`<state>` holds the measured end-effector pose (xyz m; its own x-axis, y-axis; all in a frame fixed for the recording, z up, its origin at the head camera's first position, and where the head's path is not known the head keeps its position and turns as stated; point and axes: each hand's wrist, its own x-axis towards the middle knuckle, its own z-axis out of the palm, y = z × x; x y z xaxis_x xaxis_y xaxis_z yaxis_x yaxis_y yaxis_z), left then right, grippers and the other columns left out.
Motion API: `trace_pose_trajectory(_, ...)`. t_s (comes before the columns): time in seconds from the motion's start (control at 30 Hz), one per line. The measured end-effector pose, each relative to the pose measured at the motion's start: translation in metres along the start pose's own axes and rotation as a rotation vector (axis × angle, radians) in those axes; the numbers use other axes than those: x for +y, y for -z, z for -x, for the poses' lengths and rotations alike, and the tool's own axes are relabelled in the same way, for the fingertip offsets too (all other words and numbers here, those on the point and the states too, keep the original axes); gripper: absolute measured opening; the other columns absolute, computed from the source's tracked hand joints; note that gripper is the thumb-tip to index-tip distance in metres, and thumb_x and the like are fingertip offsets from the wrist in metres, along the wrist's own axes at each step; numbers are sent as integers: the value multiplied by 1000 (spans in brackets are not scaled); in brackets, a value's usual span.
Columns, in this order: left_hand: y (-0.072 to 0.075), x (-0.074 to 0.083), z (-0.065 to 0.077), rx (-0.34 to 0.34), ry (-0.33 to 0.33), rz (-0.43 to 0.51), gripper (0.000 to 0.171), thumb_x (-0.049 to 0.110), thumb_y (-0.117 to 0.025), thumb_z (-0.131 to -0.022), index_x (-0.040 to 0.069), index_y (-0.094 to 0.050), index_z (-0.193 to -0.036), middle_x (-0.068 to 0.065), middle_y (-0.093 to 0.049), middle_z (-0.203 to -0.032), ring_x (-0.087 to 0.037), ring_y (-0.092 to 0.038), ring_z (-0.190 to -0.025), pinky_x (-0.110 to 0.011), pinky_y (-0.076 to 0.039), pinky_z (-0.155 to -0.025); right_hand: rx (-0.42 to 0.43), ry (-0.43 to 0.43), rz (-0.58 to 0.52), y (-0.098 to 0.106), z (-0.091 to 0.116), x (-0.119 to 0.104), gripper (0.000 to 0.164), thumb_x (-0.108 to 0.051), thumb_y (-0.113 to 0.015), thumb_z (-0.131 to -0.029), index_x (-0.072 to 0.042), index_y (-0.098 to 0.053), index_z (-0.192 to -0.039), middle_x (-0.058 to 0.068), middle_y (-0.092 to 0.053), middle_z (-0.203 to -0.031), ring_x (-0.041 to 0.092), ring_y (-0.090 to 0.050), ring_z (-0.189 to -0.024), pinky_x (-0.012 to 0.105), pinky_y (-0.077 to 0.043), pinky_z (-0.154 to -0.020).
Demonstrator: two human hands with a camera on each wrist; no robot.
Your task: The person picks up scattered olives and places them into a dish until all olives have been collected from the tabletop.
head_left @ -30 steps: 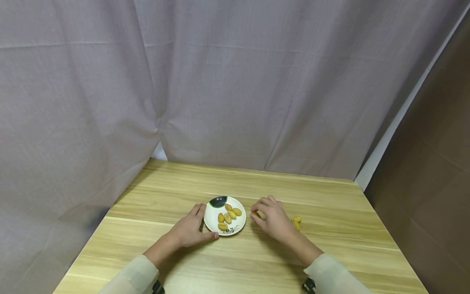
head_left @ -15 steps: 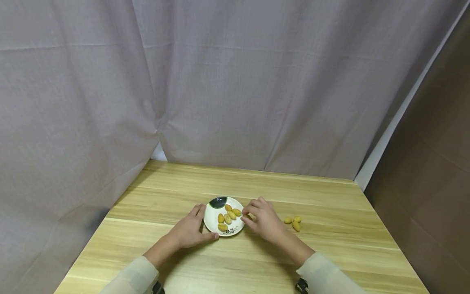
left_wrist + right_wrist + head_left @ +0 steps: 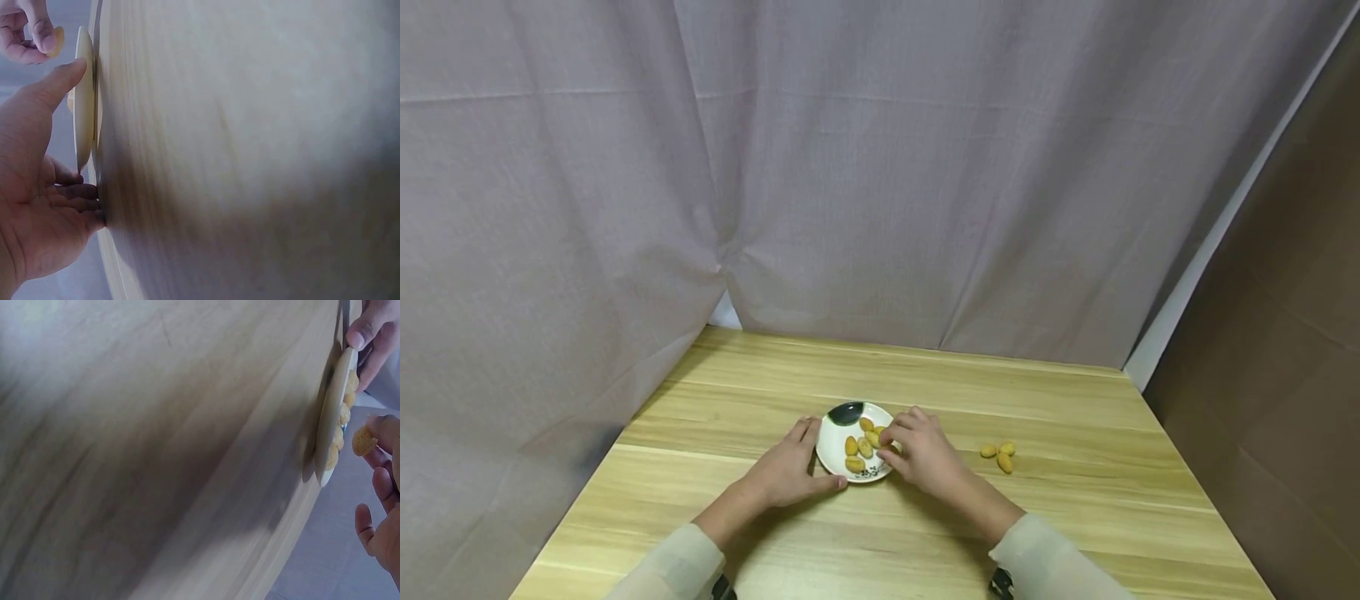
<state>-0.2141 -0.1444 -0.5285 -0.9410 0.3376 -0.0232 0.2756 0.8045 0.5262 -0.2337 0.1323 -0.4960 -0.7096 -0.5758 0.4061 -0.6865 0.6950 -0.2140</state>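
Note:
A small white plate (image 3: 832,443) with a dark patch and a floral print near its rim lies on the table. Several small yellow oval fruits (image 3: 855,464) rest on it. My left hand (image 3: 784,473) holds the plate from the left, thumb at the near rim and fingers along the left side. Over the plate's right edge, my right hand (image 3: 925,457) pinches one more yellow oval fruit (image 3: 363,442) between thumb and fingertips. The right wrist view shows that fruit raised above the plate, apart from the others; in the head view the fingers mostly hide it.
Three loose yellow fruits (image 3: 1004,460) lie together on the wooden table (image 3: 1075,500), right of my right hand. Grey curtains (image 3: 880,208) hang behind and to the left of the table, and a brown one (image 3: 1285,375) to the right.
My right hand has moved left with the pinched fruit, from beside the plate to over its right edge. The loose fruits on the table are now uncovered. My left hand has stayed put.

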Motion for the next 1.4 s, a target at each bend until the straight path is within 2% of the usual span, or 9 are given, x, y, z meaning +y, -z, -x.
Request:
trace_pose_trajectory(0.33, 1, 0, 0, 1, -13, 1, 125, 71, -80, -90, -8, -28, -171, -36, -34, -174, -54, -48, -155, -63, -52, -120, -18, -18, -19, -15, -1, 3, 17, -25, -92, -92, -19, -79, -102, -6, -77, -103, 12, -56, -96, 35, -45, -86)
trace_pose_trajectory(0.7, 1, -1, 0, 0, -18, -5, 123, 71, -80, -90, -7, -29, -171, -35, -34, -174, -54, -48, -154, -64, -53, -119, -4, -20, -19, -23, -4, 6, 21, -22, -92, -91, -17, -79, -106, -4, -79, -104, 14, -59, -97, 37, -48, -87)
trace_pose_trajectory(0.97, 0, -2, 0, -2, -9, -2, 124, 72, -79, -90, -6, -27, -172, -35, -33, -175, -54, -47, -155, -64, -51, -120, -18, -21, -5, -25, -5, 6, 22, -23, -93, -91, -17, -79, -107, -4, -78, -102, 12, -55, -93, 31, -43, -83)
trace_pose_trajectory(1.4, 0, -1, 0, 5, -10, 9, 124, 72, -79, -90, -7, -28, -171, -35, -34, -175, -54, -48, -154, -64, -53, -119, -22, -38, 5, -28, -6, 6, 18, -23, -93, -91, -18, -79, -102, -3, -78, -102, 13, -55, -92, 32, -41, -81)
